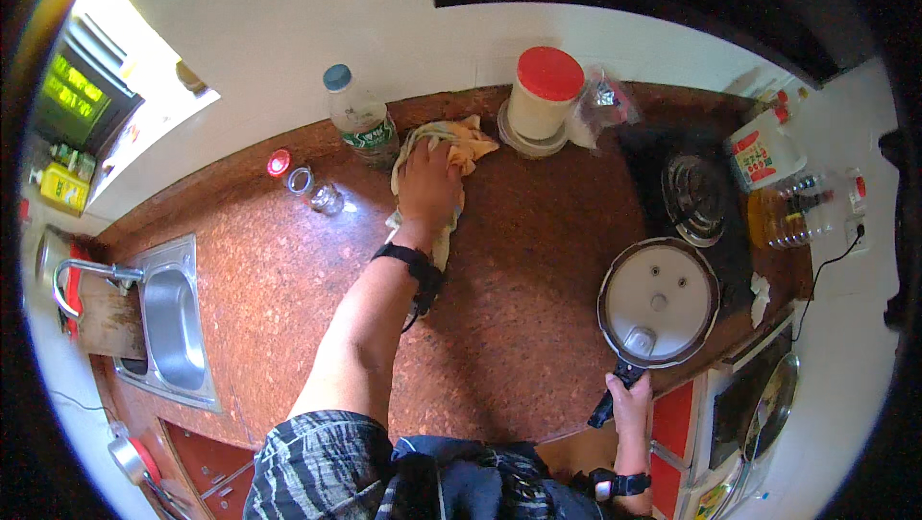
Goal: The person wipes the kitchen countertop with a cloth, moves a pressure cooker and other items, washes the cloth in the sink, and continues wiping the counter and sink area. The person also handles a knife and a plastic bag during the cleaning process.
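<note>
My left hand [430,185] lies spread over a crumpled yellowish cloth [472,138], its fingers pressing the cloth against the countertop [504,289] near the back wall. Just left of it stands a clear plastic bottle [366,127] with a blue cap and a green label. At the lower right, my right hand [630,401] grips the black handle of a round metal pressure cooker lid [655,304]. The lid is beside the black cooktop [731,261]; whether it rests on the counter, I cannot tell.
A red-lidded container [544,102] stands at the back beside a plastic bag [605,106]. Left lie a red jar lid [279,162] and a small glass jar [326,198]. A steel sink [173,325] is far left. An oil bottle [785,217] and a white jug [767,149] stand right.
</note>
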`<state>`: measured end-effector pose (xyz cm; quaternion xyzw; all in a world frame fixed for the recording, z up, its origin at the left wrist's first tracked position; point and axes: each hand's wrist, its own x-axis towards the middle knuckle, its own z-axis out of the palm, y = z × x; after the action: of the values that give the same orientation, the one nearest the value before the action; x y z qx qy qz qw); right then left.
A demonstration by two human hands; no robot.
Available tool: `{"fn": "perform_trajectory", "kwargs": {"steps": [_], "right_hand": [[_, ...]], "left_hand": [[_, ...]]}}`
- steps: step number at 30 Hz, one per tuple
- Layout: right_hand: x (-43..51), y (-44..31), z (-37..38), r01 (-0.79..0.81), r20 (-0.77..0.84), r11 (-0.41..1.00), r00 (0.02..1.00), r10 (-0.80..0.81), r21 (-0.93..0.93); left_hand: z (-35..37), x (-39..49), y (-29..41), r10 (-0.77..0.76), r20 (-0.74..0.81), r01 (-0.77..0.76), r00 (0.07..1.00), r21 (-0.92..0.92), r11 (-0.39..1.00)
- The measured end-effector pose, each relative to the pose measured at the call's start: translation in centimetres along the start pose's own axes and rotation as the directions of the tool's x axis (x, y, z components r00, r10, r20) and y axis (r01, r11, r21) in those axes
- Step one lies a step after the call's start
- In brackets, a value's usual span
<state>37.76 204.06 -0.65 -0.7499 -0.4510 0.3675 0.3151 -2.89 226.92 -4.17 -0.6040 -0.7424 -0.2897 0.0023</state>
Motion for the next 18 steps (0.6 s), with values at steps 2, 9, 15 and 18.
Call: {"fn": "perform_trajectory", "kwargs": {"steps": [2, 9, 15, 18], "right_hand": [[-0.5, -1.2, -0.4, 0.063, -0.014, 0.985, 0.998, -0.066, -0.160], [-2.7, -5.7, -2.1, -0.107, -0.030, 0.722, 0.993, 0.118, -0.683], [-4.2, -10.6, 1.2, 0.200, 0.174, 0.970, 0.969, -0.175, -0.141], [-3.3, -14.7, 6.3, 0.244, 0.355, 0.970, 0.909, -0.220, -0.023]], "left_hand": [[-1.0, -1.4, -0.1, -0.007, -0.060, 0.010, 0.998, 0.047, 0.999], [-7.6, -9.3, -2.1, 0.114, -0.039, -0.118, 0.993, -0.097, 0.988], [-13.0, -19.3, -4.1, 0.115, 0.131, -0.104, 0.985, -0.087, 0.991], [-14.1, -22.1, -3.5, 0.172, 0.118, -0.151, 0.978, -0.171, 0.974]]}}
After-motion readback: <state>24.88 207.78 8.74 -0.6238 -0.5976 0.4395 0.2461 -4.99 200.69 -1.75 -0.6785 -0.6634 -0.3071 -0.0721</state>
